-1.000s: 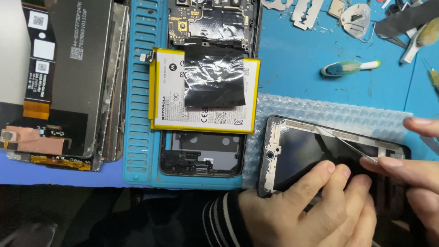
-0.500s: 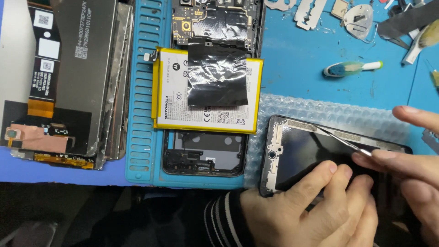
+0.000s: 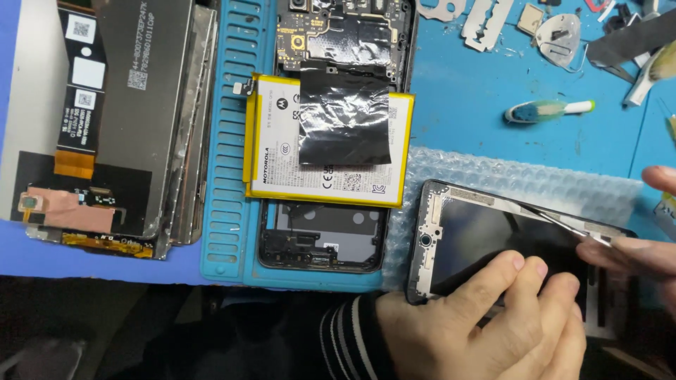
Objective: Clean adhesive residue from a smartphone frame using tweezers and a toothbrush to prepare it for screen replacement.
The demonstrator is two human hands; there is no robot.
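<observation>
A black phone frame [image 3: 468, 229] with a dark glass face lies on a sheet of bubble wrap [image 3: 507, 176] at the lower right. My left hand [image 3: 486, 324] rests on the frame's near side, with its fingers spread on the glass and holding it down. At the right edge of the view, my right hand [image 3: 630, 253] pinches thin metal tweezers [image 3: 556, 219]. Their tip lies along the frame's upper edge.
An opened phone body [image 3: 320, 239] sits on a blue ribbed mat [image 3: 229, 141], with a yellow-edged battery [image 3: 282, 162] carrying black tape [image 3: 345, 116] across it. Stacked display panels [image 3: 141, 105] lie left. A small brush [image 3: 546, 110], razor blades [image 3: 486, 21] and loose parts lie behind.
My right hand has drawn back a little to the right with the tweezers. My left hand stays on the frame. The view has shifted slightly.
</observation>
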